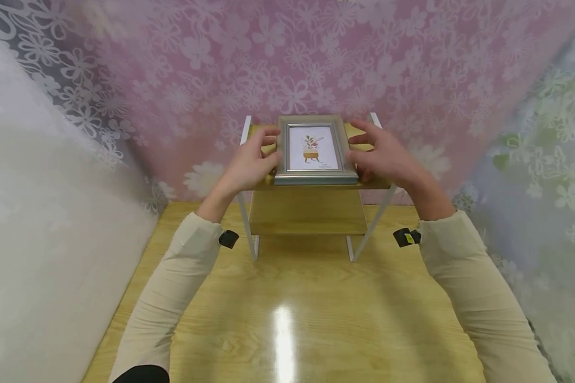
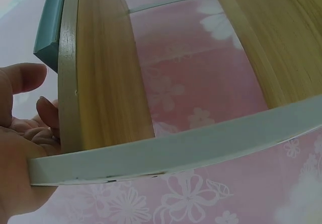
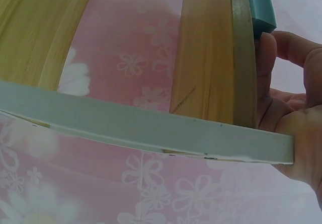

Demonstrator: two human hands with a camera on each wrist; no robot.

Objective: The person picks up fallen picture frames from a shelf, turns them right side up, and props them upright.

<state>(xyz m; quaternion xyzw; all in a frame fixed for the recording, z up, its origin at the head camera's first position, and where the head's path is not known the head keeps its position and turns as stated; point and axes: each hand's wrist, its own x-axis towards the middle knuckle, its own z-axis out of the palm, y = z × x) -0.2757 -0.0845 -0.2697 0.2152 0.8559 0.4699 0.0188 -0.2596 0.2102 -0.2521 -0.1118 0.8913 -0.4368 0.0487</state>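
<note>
A silver picture frame (image 1: 285, 159) lies face up on the wooden top of a small shelf stand (image 1: 311, 210). Its print shows a plant in a brown pot. My left hand (image 1: 255, 162) is at the frame's left side, fingers loosely bent. In the left wrist view its thumb (image 2: 30, 77) stands slightly apart from the frame's corner (image 2: 50, 30). On the opposite side is my right hand (image 1: 380, 154), fingers spread and loosely bent. In the right wrist view, a fingertip (image 3: 267, 43) appears to touch the frame's corner (image 3: 261, 12).
White metal legs (image 1: 374, 221) rise at both sides of the stand, their tops sticking up beside the hands. A lower wooden board (image 1: 309, 213) sits beneath. Floral fabric (image 1: 292, 64) hangs close behind and on both sides. Light wood flooring (image 1: 335, 319) lies in front.
</note>
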